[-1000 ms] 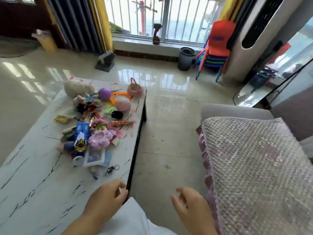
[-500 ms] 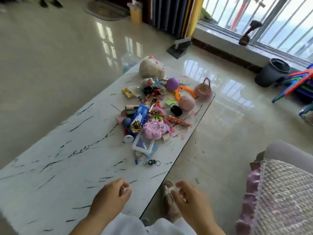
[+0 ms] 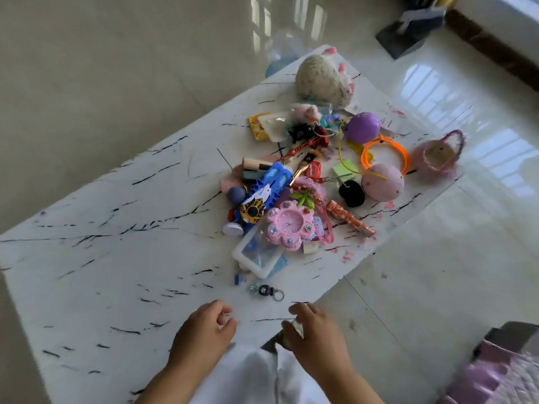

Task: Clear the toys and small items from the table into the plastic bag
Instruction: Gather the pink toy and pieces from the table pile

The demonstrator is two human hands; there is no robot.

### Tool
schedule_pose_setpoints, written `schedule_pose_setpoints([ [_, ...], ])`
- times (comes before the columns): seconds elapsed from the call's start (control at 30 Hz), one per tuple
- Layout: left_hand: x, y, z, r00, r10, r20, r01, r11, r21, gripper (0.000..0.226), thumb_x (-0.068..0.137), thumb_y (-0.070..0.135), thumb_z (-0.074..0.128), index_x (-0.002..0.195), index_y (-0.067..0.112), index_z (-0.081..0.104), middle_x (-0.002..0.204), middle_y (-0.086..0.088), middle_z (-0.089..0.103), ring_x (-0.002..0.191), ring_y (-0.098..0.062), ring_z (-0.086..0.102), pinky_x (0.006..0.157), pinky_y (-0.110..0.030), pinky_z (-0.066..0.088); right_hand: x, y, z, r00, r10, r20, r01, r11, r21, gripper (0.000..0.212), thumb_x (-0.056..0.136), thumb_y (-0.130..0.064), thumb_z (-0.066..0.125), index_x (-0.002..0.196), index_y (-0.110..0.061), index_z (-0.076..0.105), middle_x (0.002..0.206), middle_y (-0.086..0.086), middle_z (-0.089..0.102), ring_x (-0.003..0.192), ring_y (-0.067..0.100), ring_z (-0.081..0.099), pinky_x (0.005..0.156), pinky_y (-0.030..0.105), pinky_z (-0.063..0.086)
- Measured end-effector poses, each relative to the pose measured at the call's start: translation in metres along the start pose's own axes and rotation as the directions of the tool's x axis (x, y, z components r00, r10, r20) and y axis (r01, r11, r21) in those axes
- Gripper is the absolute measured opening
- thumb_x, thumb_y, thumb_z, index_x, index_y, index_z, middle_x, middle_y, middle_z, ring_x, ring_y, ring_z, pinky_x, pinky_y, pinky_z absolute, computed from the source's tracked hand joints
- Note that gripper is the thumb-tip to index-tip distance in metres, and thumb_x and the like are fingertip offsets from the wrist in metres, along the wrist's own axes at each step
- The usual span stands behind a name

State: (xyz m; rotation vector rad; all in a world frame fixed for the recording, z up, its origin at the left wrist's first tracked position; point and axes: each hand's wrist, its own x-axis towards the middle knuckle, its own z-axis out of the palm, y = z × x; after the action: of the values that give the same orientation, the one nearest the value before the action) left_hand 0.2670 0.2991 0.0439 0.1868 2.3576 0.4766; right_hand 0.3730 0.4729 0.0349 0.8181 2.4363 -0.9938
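Both hands hover over the near edge of the surface [image 3: 87, 287], left hand [image 3: 201, 335] loosely curled and holding nothing, right hand [image 3: 316, 335] apparently pinching something pale, perhaps the plastic bag, though blur hides it. The toys [image 3: 306, 182] lie heaped mid-surface, untouched; a keyring [image 3: 267, 291] sits nearest, probably first.

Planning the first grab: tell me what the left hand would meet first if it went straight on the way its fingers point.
Likely the small keychain lying alone on the table, ahead of the left hand. Beyond it sits the white-framed clear case. The hand's height above the table is unclear, so this is a guess.
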Motion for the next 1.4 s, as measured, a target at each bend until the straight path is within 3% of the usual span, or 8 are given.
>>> schedule_pose_setpoints([
  [0.37,0.116,0.036,0.062,0.982,0.191,-0.015,-0.189,0.979,0.079,0.052,0.081,0.041,0.064,0.128,0.025,0.046,0.131,0.005,0.043,0.114,-0.017,0.048,0.087,-0.033,0.047,0.074,0.050,0.044,0.987,0.117,-0.106,-0.107,0.990,0.093,0.030,0.087,-0.037,0.054,0.112,-0.022,0.058,0.105,-0.005,0.063,0.099,0.015,0.058,0.076,0.027,0.046],
  [0.63,0.191,0.079,0.112,0.883,0.462,-0.081,-0.414,0.849,0.329,0.090,0.072,0.049,0.071,0.145,0.028,0.023,0.156,-0.005,0.009,0.144,-0.026,-0.001,0.116,-0.043,0.015,0.113,0.084,0.035,0.953,0.171,-0.249,-0.126,0.974,0.189,0.025,0.085,-0.031,0.060,0.107,-0.020,0.061,0.097,-0.005,0.063,0.090,0.013,0.055,0.073,0.027,0.044],
  [0.77,0.209,0.082,0.116,0.864,0.501,-0.047,-0.468,0.834,0.294,0.085,0.075,0.041,0.072,0.146,0.033,0.024,0.158,0.002,0.009,0.145,-0.029,-0.009,0.115,-0.049,0.018,0.127,0.091,0.028,0.946,0.163,-0.280,-0.107,0.973,0.204,0.024,0.084,-0.028,0.062,0.105,-0.017,0.061,0.094,-0.004,0.063,0.087,0.013,0.055,0.073,0.028,0.045],
  [0.93,0.201,0.074,0.104,0.794,0.589,-0.151,-0.578,0.808,0.117,0.055,0.074,0.025,0.075,0.126,0.023,0.059,0.150,-0.005,0.034,0.144,-0.029,0.013,0.113,-0.043,0.030,0.143,0.082,0.020,0.939,0.154,-0.308,-0.079,0.966,0.244,0.022,0.083,-0.029,0.063,0.102,-0.017,0.063,0.087,-0.007,0.060,0.083,0.012,0.056,0.070,0.028,0.045],
  [1.0,0.199,0.073,0.099,0.838,0.511,-0.194,-0.519,0.855,0.006,0.050,0.070,0.028,0.080,0.117,0.019,0.066,0.153,-0.007,0.024,0.143,-0.025,0.018,0.113,-0.035,0.029,0.151,0.072,0.019,0.937,0.143,-0.318,-0.052,0.959,0.278,0.018,0.083,-0.029,0.064,0.097,-0.018,0.063,0.082,-0.008,0.058,0.080,0.013,0.056,0.067,0.025,0.042],
  [1.1,0.205,0.083,0.092,0.943,0.302,-0.141,-0.321,0.937,-0.139,0.073,0.071,0.041,0.077,0.134,0.020,0.047,0.156,-0.006,0.011,0.142,-0.021,0.020,0.109,-0.031,0.031,0.164,0.060,0.019,0.944,0.093,-0.317,-0.009,0.966,0.258,0.014,0.083,-0.030,0.063,0.091,-0.019,0.062,0.076,-0.012,0.053,0.076,0.011,0.052,0.060,0.019,0.036],
  [1.3,0.229,0.112,0.092,0.966,0.071,-0.249,-0.134,0.959,-0.248,0.077,0.071,0.035,0.077,0.133,0.008,0.039,0.134,-0.012,0.043,0.121,-0.028,0.045,0.098,-0.035,0.041,0.177,0.060,0.026,0.932,0.157,-0.328,-0.048,0.947,0.317,0.019,0.084,-0.029,0.062,0.100,-0.020,0.056,0.092,-0.011,0.056,0.086,0.009,0.049,0.069,0.021,0.034],
  [1.4,0.236,0.113,0.098,0.995,-0.038,-0.095,-0.003,0.918,-0.397,0.077,0.069,0.039,0.078,0.131,0.008,0.045,0.133,-0.013,0.051,0.119,-0.029,0.051,0.101,-0.042,0.043,0.176,0.065,0.024,0.909,0.206,-0.364,-0.051,0.918,0.393,0.023,0.081,-0.029,0.066,0.093,-0.027,0.047,0.083,-0.017,0.054,0.077,0.006,0.048,0.060,0.013,0.030],
])
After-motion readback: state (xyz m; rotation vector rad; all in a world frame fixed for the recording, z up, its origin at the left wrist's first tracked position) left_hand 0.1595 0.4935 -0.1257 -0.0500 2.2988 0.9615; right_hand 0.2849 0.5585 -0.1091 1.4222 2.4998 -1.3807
